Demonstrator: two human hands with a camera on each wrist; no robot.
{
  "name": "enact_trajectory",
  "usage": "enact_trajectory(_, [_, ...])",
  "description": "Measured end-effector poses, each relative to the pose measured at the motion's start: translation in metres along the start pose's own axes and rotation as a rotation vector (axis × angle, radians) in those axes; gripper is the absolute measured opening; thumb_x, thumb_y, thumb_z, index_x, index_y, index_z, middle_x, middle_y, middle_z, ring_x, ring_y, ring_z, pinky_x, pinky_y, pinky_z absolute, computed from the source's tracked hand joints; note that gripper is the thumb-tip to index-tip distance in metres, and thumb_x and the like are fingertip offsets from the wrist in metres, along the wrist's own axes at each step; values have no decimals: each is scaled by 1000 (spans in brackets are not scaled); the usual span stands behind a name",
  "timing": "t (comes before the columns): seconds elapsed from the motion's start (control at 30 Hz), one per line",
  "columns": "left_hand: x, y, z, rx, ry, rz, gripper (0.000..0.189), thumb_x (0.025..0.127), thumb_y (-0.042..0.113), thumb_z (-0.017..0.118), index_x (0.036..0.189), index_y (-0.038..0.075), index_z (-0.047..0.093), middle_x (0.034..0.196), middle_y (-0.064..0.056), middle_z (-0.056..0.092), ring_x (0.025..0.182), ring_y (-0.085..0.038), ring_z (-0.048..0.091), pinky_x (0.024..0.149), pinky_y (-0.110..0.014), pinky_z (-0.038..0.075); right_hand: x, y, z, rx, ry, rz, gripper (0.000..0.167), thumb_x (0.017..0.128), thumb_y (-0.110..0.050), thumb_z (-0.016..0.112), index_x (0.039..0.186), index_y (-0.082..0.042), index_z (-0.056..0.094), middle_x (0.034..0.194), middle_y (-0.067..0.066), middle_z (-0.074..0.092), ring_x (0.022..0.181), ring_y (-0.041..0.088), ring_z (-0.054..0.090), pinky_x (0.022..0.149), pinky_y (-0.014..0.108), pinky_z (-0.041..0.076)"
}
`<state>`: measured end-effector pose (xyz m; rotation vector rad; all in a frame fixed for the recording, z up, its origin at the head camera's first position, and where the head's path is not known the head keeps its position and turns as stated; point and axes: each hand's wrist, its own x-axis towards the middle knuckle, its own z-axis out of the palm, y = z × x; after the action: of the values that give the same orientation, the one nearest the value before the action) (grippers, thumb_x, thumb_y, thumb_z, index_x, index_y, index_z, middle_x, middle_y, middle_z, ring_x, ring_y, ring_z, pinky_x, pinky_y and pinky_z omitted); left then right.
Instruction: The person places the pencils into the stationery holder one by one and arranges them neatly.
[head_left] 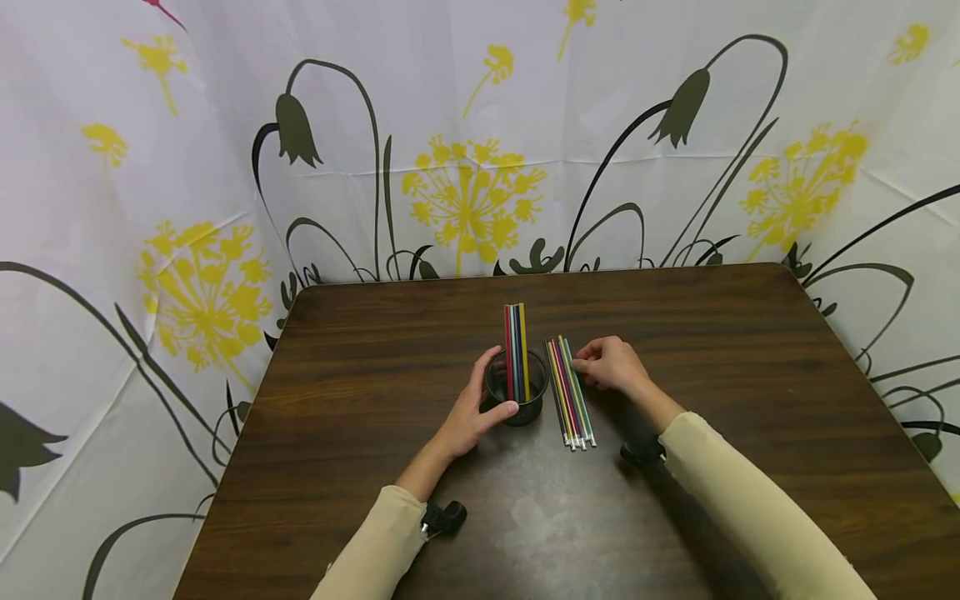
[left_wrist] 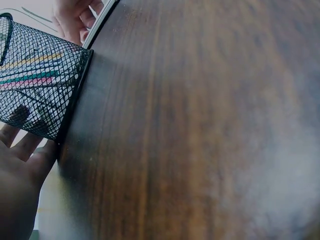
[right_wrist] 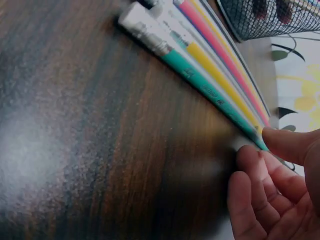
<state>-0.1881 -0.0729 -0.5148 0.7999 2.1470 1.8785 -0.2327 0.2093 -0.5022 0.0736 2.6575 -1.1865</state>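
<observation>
A black mesh pencil cup (head_left: pixel 531 412) stands on the table, with my left hand (head_left: pixel 467 419) curved around its left side, thumb at the front. Several pencils (head_left: pixel 514 346), among them red, dark blue and yellow ones, rise out of it. Just right of the cup, more pencils (head_left: pixel 564 392) lie side by side, eraser ends toward me. My right hand (head_left: pixel 613 365) is at their far right. In the right wrist view, its thumb and index finger pinch the far end of the green pencil (right_wrist: pixel 210 92), the outermost of the row. Yellow and pink pencils lie beside it.
The dark wood table (head_left: pixel 360 358) extends around both hands, its back edge meeting a white curtain (head_left: pixel 480 92) printed with flowers. Each wrist wears a small black camera, at the left sleeve (head_left: pixel 390 533) and at the right sleeve (head_left: pixel 735 483).
</observation>
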Motion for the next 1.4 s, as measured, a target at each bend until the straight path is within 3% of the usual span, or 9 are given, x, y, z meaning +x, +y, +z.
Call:
enact_trajectory(0.2, [0, -6, 1, 39, 15, -15, 83, 91, 20, 67, 156, 15, 16, 150, -11, 36, 134, -30, 39, 108, -60, 29, 3, 2, 0, -3, -12, 0, 20, 88, -25, 74, 95, -6, 71, 75, 3, 68, 62, 16, 64, 54, 30, 53])
enact_trajectory(0.3, [0, -9, 1, 32, 14, -11, 84, 91, 22, 67, 156, 17, 16, 150, -8, 36, 134, -27, 39, 108, -59, 29, 2, 1, 0, -22, -21, -4, 19, 87, -24, 75, 95, -7, 71, 72, 3, 67, 60, 16, 63, 53, 30, 53])
enact_trajectory(0.47, [-1, -10, 0, 39, 15, -16, 83, 91, 23, 67, 156, 19, 16, 151, -7, 35, 134, -27, 39, 107, -60, 30, 2, -2, 1, -99, -29, -17, 17, 85, -22, 74, 93, -8, 70, 65, 1, 65, 55, 15, 61, 53, 30, 51])
enact_trajectory(0.5, [-2, -5, 0, 34, 11, -22, 82, 91, 20, 66, 156, 17, 16, 151, -9, 35, 135, -28, 38, 107, -61, 29, 1, -3, 1, -121, -29, -11, 16, 85, -23, 73, 93, -9, 70, 64, 0, 64, 55, 15, 61, 53, 30, 50])
enact_trajectory(0.77, [-2, -10, 0, 46, 14, -17, 81, 92, 23, 65, 156, 24, 16, 153, -9, 32, 137, -30, 35, 108, -62, 27, -6, -17, -1, -368, 1, 39, 13, 82, -26, 68, 88, -15, 66, 58, -3, 62, 58, 17, 59, 55, 37, 44])
enact_trajectory(0.97, [-1, -10, 0, 44, 13, -19, 81, 92, 24, 65, 157, 23, 16, 152, -8, 32, 137, -30, 36, 107, -61, 28, -7, -19, 1, -453, 6, 67, 9, 78, -24, 67, 83, -17, 65, 64, -1, 61, 63, 21, 57, 54, 38, 44])
enact_trajectory(1.13, [-1, -11, 0, 47, 20, -24, 83, 91, 29, 66, 157, 23, 15, 153, -5, 32, 136, -28, 37, 107, -61, 30, -7, -20, 1, -467, -8, 94, 6, 78, -23, 67, 81, -18, 68, 63, -1, 62, 63, 21, 58, 54, 37, 45])
enact_trajectory(1.4, [-1, -8, 0, 33, 11, -26, 82, 92, 16, 65, 156, 22, 15, 154, -11, 30, 137, -34, 35, 107, -63, 28, -11, -17, -4, -406, -26, 58, 8, 81, -24, 66, 77, -16, 66, 58, -2, 62, 57, 18, 58, 50, 34, 42])
